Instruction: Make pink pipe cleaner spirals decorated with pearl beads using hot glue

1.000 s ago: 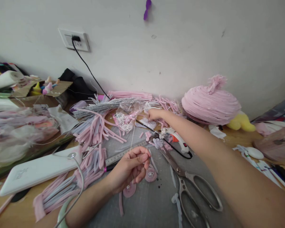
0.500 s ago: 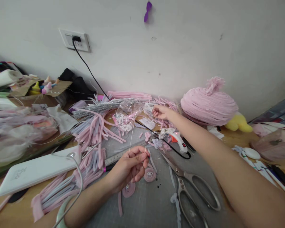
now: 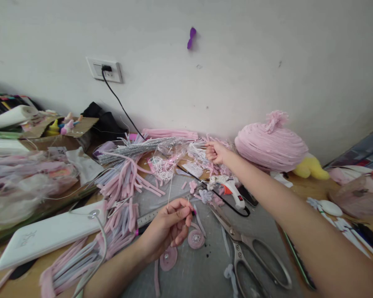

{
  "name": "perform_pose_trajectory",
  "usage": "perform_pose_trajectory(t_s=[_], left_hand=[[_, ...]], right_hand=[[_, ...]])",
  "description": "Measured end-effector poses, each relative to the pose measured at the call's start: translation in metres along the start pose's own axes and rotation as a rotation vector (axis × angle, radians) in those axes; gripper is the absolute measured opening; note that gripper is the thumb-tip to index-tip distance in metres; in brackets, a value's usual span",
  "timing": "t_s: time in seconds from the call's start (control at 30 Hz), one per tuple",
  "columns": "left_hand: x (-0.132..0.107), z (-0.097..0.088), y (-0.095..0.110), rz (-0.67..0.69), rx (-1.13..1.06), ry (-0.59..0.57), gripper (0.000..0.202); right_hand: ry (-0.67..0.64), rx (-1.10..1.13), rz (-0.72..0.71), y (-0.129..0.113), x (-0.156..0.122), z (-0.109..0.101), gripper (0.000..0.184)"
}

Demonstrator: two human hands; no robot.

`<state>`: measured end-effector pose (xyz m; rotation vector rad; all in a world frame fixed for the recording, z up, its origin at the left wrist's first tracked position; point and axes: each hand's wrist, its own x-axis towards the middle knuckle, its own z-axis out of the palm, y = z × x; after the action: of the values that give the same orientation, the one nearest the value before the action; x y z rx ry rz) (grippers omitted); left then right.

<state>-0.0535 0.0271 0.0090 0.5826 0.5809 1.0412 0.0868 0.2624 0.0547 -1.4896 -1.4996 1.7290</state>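
Observation:
My left hand (image 3: 174, 225) is closed in a pinch over the grey mat, with a thin pale thread (image 3: 170, 188) between its fingers. The thread rises from the hand toward a bag of white pearl beads (image 3: 161, 167), and a short end sticks up by the fingertips. Below this hand lie two pink coiled discs with pearl centres, one disc (image 3: 195, 239) just right of the fingers and the other disc (image 3: 168, 258) under the wrist side. My right hand (image 3: 216, 153) reaches far forward, its fingers curled shut beside pink and white fuzzy strips; whatever it pinches is too small to see.
Large metal scissors (image 3: 236, 236) lie on the mat at right, behind them a white glue gun (image 3: 234, 192) with a black cord. A white power bank (image 3: 49, 234) and pink fuzzy stems (image 3: 124, 178) fill the left. A pink yarn bundle (image 3: 270, 142) stands by the wall.
The camera view has tilted up slightly, so everything sits lower. My right hand has shifted a little to the right, its fingers more tightly curled. My left hand keeps its pinch.

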Motion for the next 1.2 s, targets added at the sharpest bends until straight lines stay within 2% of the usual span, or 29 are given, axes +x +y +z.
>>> perform_pose_trajectory(t_s=[0.1, 0.17, 0.27, 0.33, 0.43, 0.53, 0.73, 0.83, 0.93, 1.0, 1.07, 1.2], left_hand=[[-0.001, 0.001, 0.001, 0.009, 0.013, 0.012, 0.016], [-0.002, 0.002, 0.001, 0.014, 0.022, 0.029, 0.018], [-0.003, 0.004, 0.000, 0.010, 0.036, 0.039, 0.021], [-0.004, 0.006, 0.000, 0.017, 0.042, 0.043, 0.022], [-0.005, 0.007, 0.000, 0.037, 0.056, 0.053, 0.022], [-0.006, 0.008, 0.000, 0.054, 0.073, 0.050, 0.023], [-0.006, 0.005, -0.001, 0.091, 0.101, 0.048, 0.029], [-0.007, 0.006, -0.004, 0.224, 0.109, 0.146, 0.029], [-0.008, 0.009, -0.005, 0.380, 0.100, 0.292, 0.031], [-0.009, 0.010, -0.006, 0.445, 0.094, 0.351, 0.032], [-0.010, 0.011, -0.006, 0.473, 0.098, 0.357, 0.032], [-0.013, 0.013, -0.010, 0.457, 0.129, 0.314, 0.033]], right_hand=[[0.018, -0.128, 0.041, -0.002, -0.034, -0.009, 0.040], [0.038, -0.245, 0.071, 0.004, -0.063, -0.017, 0.042], [0.117, -0.453, 0.111, 0.027, -0.106, -0.030, 0.045], [0.198, -0.598, 0.131, 0.046, -0.126, -0.037, 0.045], [0.250, -0.783, 0.145, 0.072, -0.137, -0.040, 0.049], [0.265, -0.911, 0.105, 0.090, -0.135, -0.036, 0.047], [0.286, -0.977, 0.090, 0.099, -0.135, -0.027, 0.034], [0.312, -0.928, 0.045, 0.086, -0.143, -0.026, 0.031], [0.374, -0.859, -0.008, 0.057, -0.152, -0.029, 0.035], [0.422, -0.814, -0.051, 0.028, -0.154, -0.032, 0.036], [0.457, -0.778, -0.105, -0.008, -0.148, -0.033, 0.033], [0.498, -0.734, -0.284, -0.088, -0.115, -0.016, 0.031]])
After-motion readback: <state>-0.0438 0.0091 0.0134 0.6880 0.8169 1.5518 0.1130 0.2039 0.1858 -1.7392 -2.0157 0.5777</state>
